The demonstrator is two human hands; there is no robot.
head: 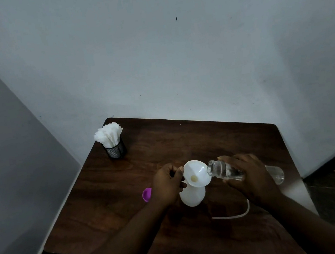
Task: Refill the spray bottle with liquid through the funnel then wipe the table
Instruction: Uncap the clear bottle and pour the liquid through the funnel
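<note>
A dark wooden table point(185, 143) fills the lower middle of the view, pushed into a corner of pale walls, its far and left edges close to them. The back half of the tabletop lies bare between the hands and the far edge; the right edge runs just beyond the right hand.

The right hand point(251, 177) is wrapped around a clear bottle point(224, 170), fingers curled over its middle, tipping it nearly flat so its open mouth touches the rim of the white funnel point(197, 171). A little clear liquid sits inside the bottle.

The left hand point(166, 185) is closed loosely at the funnel's left side, thumb tip against its rim; how tightly the other fingers grip underneath cannot be told. The funnel sits tilted in the neck of the white spray bottle point(193, 197), which stands near the middle of the table, between the two hands.

At the back left corner stands a black mesh cup point(115, 151) stuffed with white paper napkins point(108, 135), well apart from the hands.

A thin white tube point(236, 213) lies curved on the table near the front, below the right wrist. A small purple cap point(147, 194) pokes out just left of the left hand.
</note>
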